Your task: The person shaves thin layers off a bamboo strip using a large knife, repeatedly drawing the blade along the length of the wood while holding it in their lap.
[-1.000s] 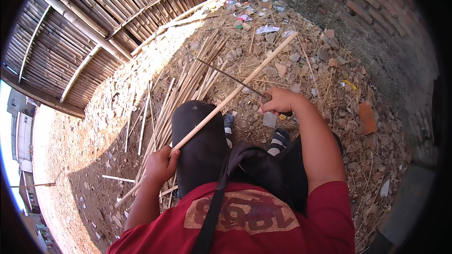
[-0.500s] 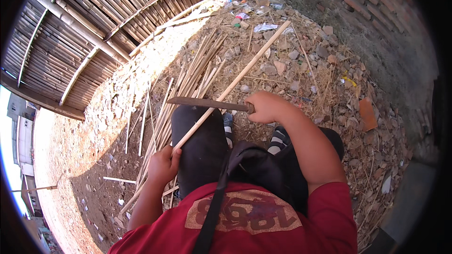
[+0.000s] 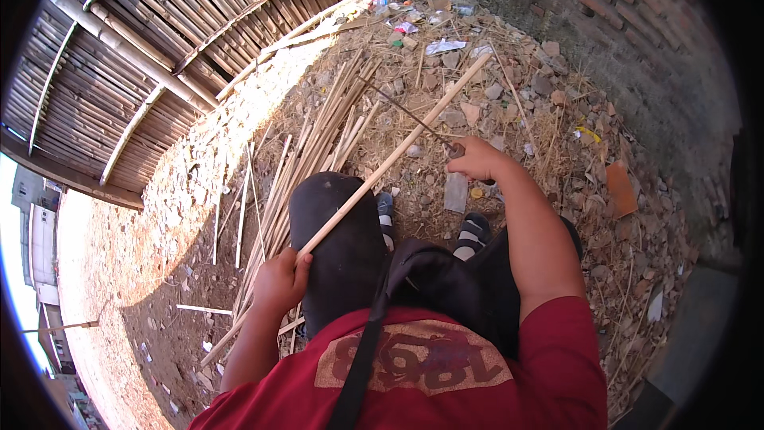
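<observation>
My left hand (image 3: pixel 280 285) is closed around a long pale bamboo strip (image 3: pixel 372 181) near my left knee. The strip slants up and away to the right across my dark trouser leg (image 3: pixel 328 215). My right hand (image 3: pixel 477 161) grips the handle of a machete (image 3: pixel 404 110). Its blade appears edge-on as a thin dark line pointing far left. In this view the blade crosses the strip's upper part; whether they touch I cannot tell. Beyond my left knee lies a pile of split bamboo strips (image 3: pixel 314 139) on the ground.
A slatted bamboo wall (image 3: pixel 119 80) stands at the upper left, a brick wall (image 3: pixel 613 24) at the right. Stony ground holds litter, dry straw and a loose reddish brick piece (image 3: pixel 621 189). My sandalled feet (image 3: pixel 472 232) rest between the knees.
My right hand has moved farther out and a little right with the machete. Its blade has swung from lying across my knee to pointing away. The left hand and strip stay nearly still.
</observation>
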A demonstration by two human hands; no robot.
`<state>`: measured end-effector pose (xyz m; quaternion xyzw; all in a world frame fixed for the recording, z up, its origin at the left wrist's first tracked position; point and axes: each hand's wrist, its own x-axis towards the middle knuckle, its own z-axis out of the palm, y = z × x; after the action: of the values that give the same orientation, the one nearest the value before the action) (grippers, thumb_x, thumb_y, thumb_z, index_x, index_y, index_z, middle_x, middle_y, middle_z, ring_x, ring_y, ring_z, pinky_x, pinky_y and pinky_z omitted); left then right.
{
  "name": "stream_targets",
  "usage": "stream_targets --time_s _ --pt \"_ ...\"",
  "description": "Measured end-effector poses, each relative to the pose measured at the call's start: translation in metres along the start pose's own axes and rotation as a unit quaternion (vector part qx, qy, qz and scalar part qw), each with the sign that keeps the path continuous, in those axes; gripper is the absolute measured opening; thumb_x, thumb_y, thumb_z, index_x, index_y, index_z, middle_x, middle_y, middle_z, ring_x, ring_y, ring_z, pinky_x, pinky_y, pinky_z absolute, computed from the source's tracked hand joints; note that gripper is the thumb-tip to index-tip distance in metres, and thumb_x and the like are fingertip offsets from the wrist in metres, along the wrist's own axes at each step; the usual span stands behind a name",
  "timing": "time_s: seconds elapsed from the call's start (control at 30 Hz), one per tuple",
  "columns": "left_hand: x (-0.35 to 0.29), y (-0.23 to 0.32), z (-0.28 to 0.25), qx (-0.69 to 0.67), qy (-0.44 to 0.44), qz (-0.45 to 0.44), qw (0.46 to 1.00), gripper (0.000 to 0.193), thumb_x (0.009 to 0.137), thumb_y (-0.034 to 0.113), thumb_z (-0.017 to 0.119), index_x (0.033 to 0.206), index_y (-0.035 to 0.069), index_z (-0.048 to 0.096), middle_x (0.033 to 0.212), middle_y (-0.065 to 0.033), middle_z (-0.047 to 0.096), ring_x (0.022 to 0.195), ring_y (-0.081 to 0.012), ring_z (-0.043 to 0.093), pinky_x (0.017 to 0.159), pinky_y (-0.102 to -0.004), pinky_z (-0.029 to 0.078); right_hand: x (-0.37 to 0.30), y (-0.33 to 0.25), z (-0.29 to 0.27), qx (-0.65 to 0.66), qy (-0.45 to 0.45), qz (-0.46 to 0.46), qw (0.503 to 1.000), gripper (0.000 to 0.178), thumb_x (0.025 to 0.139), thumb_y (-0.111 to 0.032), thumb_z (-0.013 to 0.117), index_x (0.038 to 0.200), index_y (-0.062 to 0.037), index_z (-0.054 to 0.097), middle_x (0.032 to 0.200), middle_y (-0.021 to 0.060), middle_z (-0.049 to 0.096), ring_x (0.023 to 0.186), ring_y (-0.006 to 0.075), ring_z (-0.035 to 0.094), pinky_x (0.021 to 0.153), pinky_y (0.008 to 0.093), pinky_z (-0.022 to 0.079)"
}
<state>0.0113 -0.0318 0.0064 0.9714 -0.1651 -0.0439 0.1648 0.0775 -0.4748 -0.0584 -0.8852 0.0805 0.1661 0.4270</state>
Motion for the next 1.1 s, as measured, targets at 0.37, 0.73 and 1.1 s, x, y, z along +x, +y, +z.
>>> stream_targets --time_s 0.37,0.73,1.1 --pt "-0.006 -0.009 0.004 -0.013 -0.006 -0.003 1.0 0.038 0.099 0.033 0.058 0.078 0.002 0.053 0.066 -0.0248 0.059 0.066 -0.0485 0.061 0.058 -0.0561 0.044 -0.009 -0.027 0.007 -0.054 -0.128 -0.088 0.986 0.041 0.069 -0.031 0.081 0.092 -0.0012 0.066 0.072 0.0099 0.065 0.067 0.0233 0.064 0.062 0.0377 0.051" --pt "-0.002 -0.007 -0.003 -0.02 -0.036 -0.007 0.999 0.041 0.1 0.035 0.054 0.077 0.001 0.054 0.068 -0.0257 0.059 0.07 -0.0487 0.061 0.061 -0.0553 0.044 -0.009 -0.027 -0.001 -0.066 -0.069 -0.046 0.994 0.029 0.078 -0.024 0.078 0.093 -0.0001 0.067 0.074 0.0076 0.065 0.059 0.0167 0.062 0.054 0.0329 0.05" --pt "-0.001 -0.013 0.001 -0.017 -0.028 -0.007 0.999 0.04 0.099 0.036 0.058 0.077 0.003 0.053 0.068 -0.0247 0.06 0.068 -0.0483 0.061 0.059 -0.0563 0.044 -0.037 -0.072 0.007 -0.194 -0.108 -0.118 0.968 0.05 0.07 -0.037 0.081 0.103 -0.0015 0.068 0.081 0.0145 0.068 0.08 0.0307 0.066 0.073 0.04 0.052"
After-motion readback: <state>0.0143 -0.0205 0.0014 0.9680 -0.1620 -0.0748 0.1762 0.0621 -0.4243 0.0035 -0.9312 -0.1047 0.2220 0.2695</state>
